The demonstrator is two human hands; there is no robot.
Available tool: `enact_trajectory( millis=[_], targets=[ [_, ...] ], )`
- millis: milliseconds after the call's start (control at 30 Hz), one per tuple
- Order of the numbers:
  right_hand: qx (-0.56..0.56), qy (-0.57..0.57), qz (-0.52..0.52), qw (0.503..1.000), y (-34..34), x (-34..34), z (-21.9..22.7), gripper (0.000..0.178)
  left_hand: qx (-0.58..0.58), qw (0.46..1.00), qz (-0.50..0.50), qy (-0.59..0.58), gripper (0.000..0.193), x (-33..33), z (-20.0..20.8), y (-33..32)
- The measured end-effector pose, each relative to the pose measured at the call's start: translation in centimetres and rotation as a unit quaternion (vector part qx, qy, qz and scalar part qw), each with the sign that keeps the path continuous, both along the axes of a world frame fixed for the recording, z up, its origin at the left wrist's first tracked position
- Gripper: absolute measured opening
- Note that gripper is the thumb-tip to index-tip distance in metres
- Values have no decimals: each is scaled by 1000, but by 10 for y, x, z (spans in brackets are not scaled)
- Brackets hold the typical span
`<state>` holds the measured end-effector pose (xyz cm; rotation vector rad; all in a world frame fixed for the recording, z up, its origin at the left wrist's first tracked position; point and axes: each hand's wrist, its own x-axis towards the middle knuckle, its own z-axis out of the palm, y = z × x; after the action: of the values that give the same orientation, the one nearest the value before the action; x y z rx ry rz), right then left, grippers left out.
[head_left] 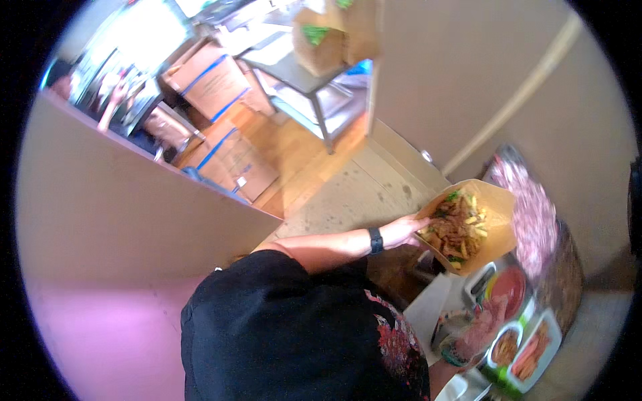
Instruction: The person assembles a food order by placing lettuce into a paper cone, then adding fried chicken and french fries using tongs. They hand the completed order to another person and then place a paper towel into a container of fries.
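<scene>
A brown cardboard takeout box point(498, 217) of fries topped with shredded brown meat and bits of green is gripped at its near edge by my left hand point(403, 232). The thumb lies over the rim and the other fingers are partly hidden below. My right hand point(487, 326), in a thin clear glove with a green band at the wrist, is over the food containers at lower right. It is beside a round tub of red sauce point(513, 289), and its fingers are smeared by motion. Close by it are a small round tub point(505, 347) of brown food and a white oblong tray point(545, 344) of reddish strips.
Beyond the box lies a long heap of pinkish shredded food point(525, 207), blurred. A metal table point(294, 73) at the back bears another brown box point(319, 50) with greens. Large cardboard cartons point(217, 83) stand on the wooden floor. At far left, another person point(63, 80) is behind a partition point(127, 174).
</scene>
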<state>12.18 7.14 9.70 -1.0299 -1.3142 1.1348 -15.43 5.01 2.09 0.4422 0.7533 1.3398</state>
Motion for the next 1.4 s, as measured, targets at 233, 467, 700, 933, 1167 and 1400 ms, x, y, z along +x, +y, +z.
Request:
enact_trajectory(
  millis=[233, 467, 700, 933, 1167, 1400],
  targets=[
    [-31, -42, 202, 978, 37, -82, -37, 42, 11, 959, 284, -10, 48, -101, -35, -85],
    [-125, -31, 348, 929, 177, -119, -186, 31, -1, 870, 488, 70, 44, -105, -116, -64],
    [-131, -26, 499, 856, 258, -99, -195, 30, -14, 770, 616, 165, 45, -40, -105, -22],
    [-177, -78, 576, 794, 324, -134, -222, 29, 32, 739, 668, 82, 41, -28, -156, 6],
    [-196, -98, 632, 743, 335, -190, -213, 34, 19, 720, 692, 56, 47, -20, -167, 17],
    [-204, -110, 657, 718, 338, -214, -229, 32, -15, 736, 677, 26, 44, -25, -195, 10]
  ],
)
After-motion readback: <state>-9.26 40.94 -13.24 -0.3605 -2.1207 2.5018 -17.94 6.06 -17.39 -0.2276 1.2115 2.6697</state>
